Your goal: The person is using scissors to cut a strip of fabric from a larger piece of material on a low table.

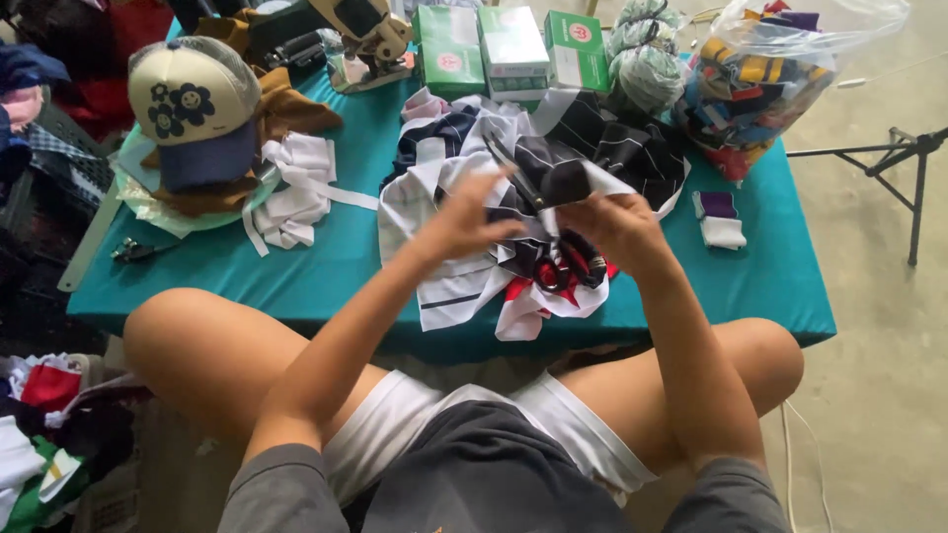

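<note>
I sit cross-legged at a low teal table (pixel 296 276). Both hands work over a heap of white and navy striped cloth (pixel 444 286). My left hand (pixel 462 222) pinches a dark striped cloth piece (pixel 558 173) from the left. My right hand (pixel 617 229) grips scissors with black handles (pixel 571 271). The long blades (pixel 513 173) point up and away along the dark piece. Red trim shows under the handles.
A flower-print cap (pixel 193 114) sits on brown cloth at the left, with white strips (pixel 296 192) beside it. Green boxes (pixel 509 49), rolled cloth (pixel 647 64) and a clear bag of coloured scraps (pixel 760 84) line the far edge. Small purple and white pieces (pixel 719 219) lie on the right. A tripod leg (pixel 904 158) stands on the floor.
</note>
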